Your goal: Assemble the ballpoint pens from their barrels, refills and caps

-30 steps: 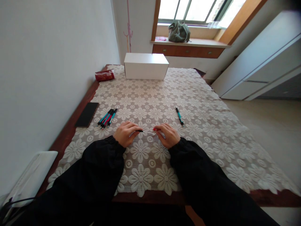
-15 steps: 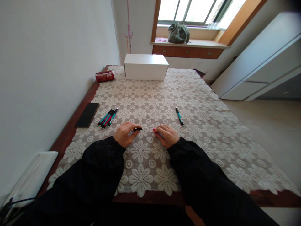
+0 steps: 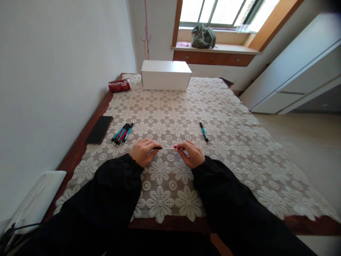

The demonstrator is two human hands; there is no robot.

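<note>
Left hand (image 3: 142, 152): one, pinching a black piece (image 3: 157, 148) between thumb and fingers, with a thin pale rod (image 3: 167, 148) sticking out rightward.
Right hand (image 3: 191, 153): one, drawn narrow, with a small red piece (image 3: 175, 146) pinched at the fingertips.
Rod: one, spanning the gap between both hands, over the near part of the cloth (image 3: 160, 202).
Just changed: half a second ago, tilted upward, tip apart from the red piece; now level, reaching the right fingertips.
Meaning: probably rod and red piece brought into line; tip inside or merely beside, too small to tell.
Pen (image 3: 204, 131): one, teal and black, lying alone beyond the right hand.
Pile (image 3: 122, 134): roughly five pens, teal, pink and black, beyond the left hand; overlapping, so hard to count exactly.
Slab (image 3: 99, 130): one, black and flat, left of the pile.
Packet (image 3: 119, 85): one, red, near the far left corner.
Box (image 3: 166, 81): one, long and white, at the far end.
Tabletop (image 3: 170, 224): one, dark red-brown, beneath one flowered cloth.
Bag (image 3: 204, 37): one, grey-green, on the sill (image 3: 226, 48).
</note>
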